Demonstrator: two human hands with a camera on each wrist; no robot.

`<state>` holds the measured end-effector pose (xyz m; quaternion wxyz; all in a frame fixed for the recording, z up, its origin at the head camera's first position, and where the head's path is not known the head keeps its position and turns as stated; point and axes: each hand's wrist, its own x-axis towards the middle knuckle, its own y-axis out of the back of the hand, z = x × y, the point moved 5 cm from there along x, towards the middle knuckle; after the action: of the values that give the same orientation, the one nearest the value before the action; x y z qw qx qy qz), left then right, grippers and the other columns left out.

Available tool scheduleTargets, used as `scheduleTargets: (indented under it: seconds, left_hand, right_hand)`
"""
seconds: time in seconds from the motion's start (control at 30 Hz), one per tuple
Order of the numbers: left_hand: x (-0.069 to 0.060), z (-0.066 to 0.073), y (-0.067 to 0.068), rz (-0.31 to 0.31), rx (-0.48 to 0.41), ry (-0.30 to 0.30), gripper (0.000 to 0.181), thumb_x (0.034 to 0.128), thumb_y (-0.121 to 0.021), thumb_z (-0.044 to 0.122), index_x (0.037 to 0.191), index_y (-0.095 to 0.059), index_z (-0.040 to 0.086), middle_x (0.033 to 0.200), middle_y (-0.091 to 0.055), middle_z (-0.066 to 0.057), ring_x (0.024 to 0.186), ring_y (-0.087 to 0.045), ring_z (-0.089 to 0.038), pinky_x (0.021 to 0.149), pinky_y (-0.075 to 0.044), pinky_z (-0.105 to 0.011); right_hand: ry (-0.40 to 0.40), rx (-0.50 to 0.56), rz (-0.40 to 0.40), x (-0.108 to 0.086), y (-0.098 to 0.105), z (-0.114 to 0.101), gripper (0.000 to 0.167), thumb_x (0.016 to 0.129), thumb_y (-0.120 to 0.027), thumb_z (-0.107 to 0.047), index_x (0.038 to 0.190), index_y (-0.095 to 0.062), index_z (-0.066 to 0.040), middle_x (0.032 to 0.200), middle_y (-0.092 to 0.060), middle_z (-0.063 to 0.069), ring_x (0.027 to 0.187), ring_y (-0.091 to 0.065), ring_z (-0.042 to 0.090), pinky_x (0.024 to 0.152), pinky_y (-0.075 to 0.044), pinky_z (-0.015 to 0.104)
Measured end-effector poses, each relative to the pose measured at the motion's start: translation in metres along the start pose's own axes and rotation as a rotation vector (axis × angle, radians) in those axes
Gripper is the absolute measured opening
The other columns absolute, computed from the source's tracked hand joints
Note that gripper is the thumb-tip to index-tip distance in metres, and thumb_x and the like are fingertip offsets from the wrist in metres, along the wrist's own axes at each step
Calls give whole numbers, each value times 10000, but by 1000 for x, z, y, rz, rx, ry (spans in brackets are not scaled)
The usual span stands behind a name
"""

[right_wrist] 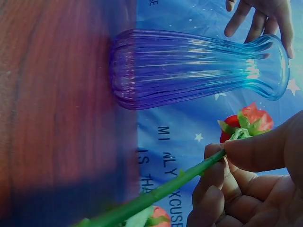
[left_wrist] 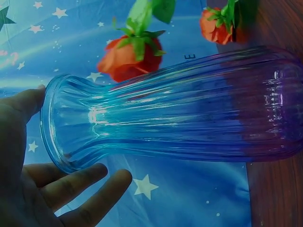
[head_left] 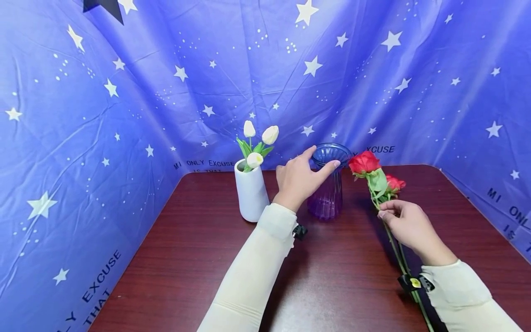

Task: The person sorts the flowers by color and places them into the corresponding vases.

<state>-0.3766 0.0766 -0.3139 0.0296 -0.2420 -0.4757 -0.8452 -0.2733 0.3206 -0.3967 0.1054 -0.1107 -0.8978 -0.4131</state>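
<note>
On my screens the glass vase (head_left: 325, 203) stands upright just right of centre in the head view, on the dark red table (head_left: 199, 258). The left hand (head_left: 300, 177) is up at its rim (left_wrist: 47, 137), thumb on the near right side, a forefinger round the far left. It's a spread hold across the top, the other fingers loose below. I'd want it light: a hard sideways shove up there could tip something this tall.

Over to the right hand (head_left: 408, 226): thumb and forefinger pinch a green stem (right_wrist: 170, 185), neatly, close under the blooms. The upper red rose (head_left: 365, 162) sits just right of the rim; the lower red rose (head_left: 395, 183) is near the fingers. Whether both stems are caught in that pinch, I can't tell.

Good control of the heads, I'd say, but look at the stem length trailing to the bottom right, past the right sleeve (head_left: 460, 288): a pinch this high leaves that end free to swing. Gripping lower would tame it. And mind the white vase (head_left: 252, 196) with its white tulips (head_left: 270, 135), left of centre: a careless left forearm could knock it.
</note>
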Motion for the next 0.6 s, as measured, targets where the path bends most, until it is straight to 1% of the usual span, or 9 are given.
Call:
scheduleTargets:
  seconds: [0.23,0.37,0.6]
  left_hand:
    - [0,0,1,5,-33,7,836,839,-500,878,1488,-554,354,1357,-696,57,1126,-691,-174,880,-470,-453]
    - [0,-1,2,15,-44,14,829,828,-507,886,1476,-562,372,1355,-695,79,1121,-694,-164,878,-476,-454]
    - [-1,-1,3,-6,-72,33,830,822,-520,885,1484,-548,386,1366,-689,71,1124,-695,-196,892,-498,-474]
  right_hand:
    - [3,4,42,5,11,-11,173,980,-640,-114,1064,-691,29,873,-701,100,669,-516,4,609,-404,236]
    - [3,3,65,8,16,-18,196,997,-632,-136,1086,-691,28,893,-695,109,684,-520,16,609,-404,228]
    - [7,11,126,11,26,-25,240,1014,-619,-162,1124,-696,36,918,-682,128,673,-511,25,580,-414,216]
